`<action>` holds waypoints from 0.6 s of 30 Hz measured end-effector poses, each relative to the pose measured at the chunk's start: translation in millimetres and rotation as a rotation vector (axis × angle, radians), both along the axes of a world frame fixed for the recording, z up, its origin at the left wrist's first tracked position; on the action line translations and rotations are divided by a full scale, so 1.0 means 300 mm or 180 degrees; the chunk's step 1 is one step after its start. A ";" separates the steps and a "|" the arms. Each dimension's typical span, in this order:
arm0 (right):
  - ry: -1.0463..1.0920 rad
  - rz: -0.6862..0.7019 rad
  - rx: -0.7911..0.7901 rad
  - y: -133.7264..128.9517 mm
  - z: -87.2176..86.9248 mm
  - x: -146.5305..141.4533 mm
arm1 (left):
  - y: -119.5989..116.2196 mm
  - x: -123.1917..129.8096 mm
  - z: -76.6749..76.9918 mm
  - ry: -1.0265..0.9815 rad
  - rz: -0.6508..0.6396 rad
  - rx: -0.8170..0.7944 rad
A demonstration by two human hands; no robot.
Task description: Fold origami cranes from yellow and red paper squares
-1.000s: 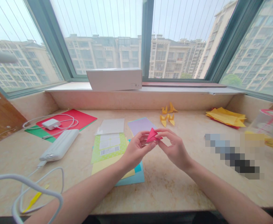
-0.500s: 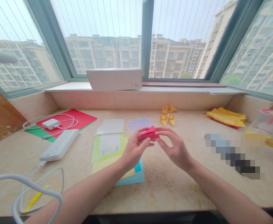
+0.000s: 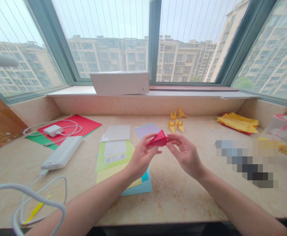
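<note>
A small folded red paper with a raised triangular flap is held up over the middle of the counter. My left hand pinches its left side and lower edge between thumb and fingers. At its right corner, my right hand closes thumb and fingertips on the paper. Several yellow folded paper birds stand behind the hands. Below and left lie a purple sheet, a green packet with a label and a light blue sheet.
To the left are a white power bank, a charger with cables, and a red sheet. Yellow papers and a clear cup sit at the right. A white box stands on the sill.
The red paper has turned, its flap now standing higher and showing a broader face. My right hand's fingers have shifted slightly and curled more at the paper's right corner.
</note>
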State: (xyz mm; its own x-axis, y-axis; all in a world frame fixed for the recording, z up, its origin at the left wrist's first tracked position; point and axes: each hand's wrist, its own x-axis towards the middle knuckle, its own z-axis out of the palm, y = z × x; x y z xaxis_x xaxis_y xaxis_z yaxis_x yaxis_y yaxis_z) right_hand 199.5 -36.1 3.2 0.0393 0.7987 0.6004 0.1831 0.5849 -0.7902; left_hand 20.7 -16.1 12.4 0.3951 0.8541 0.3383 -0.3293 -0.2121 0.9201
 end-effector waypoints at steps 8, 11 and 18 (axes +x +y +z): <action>-0.0094 -0.0018 0.0075 -0.011 0.005 0.000 | 0.014 0.001 -0.007 0.0061 0.0268 0.0007; 0.0245 0.0215 -0.0118 -0.016 0.019 -0.001 | 0.017 0.002 -0.010 -0.0052 0.0247 0.0049; 0.0554 0.1274 -0.1170 -0.008 0.042 0.001 | 0.000 0.005 -0.006 -0.0002 0.0066 0.0189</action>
State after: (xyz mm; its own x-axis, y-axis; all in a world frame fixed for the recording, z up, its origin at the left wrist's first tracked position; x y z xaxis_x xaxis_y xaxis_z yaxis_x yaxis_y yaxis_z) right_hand 199.9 -38.5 15.7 -0.2359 0.9269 0.2919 -0.1475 0.2628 -0.9535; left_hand 22.1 -16.2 10.5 0.3774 0.8404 0.3889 -0.3249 -0.2731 0.9054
